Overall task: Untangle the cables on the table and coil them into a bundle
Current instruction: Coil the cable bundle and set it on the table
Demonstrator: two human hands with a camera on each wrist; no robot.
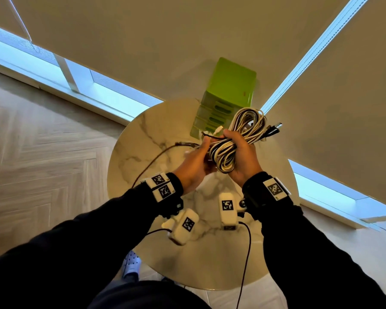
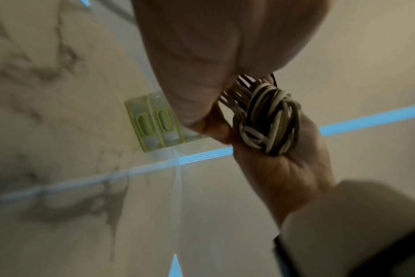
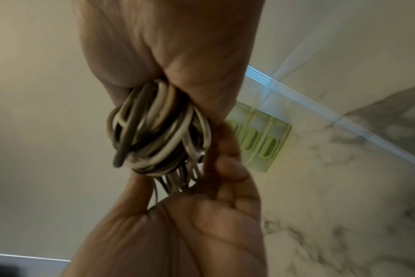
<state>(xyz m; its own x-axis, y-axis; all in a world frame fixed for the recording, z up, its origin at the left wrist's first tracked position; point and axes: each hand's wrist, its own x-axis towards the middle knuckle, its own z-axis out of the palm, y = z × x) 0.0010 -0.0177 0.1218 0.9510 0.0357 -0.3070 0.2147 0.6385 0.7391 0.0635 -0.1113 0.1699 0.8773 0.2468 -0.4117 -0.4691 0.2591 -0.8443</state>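
The cables (image 1: 236,139) look light, limp and springy, so grip across the waist. Above the desk (image 1: 156,130), the right hand (image 1: 243,161) clenches its fingers (image 1: 231,134) round them; the left hand (image 1: 193,166) pinches a loose strand (image 1: 156,157).

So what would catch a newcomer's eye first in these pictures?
The thick bundle of coiled white and black cables, gripped by the right hand above the round marble table, with the left hand at its side. Behind it, a bright green plastic drawer box stands at the table's far edge.
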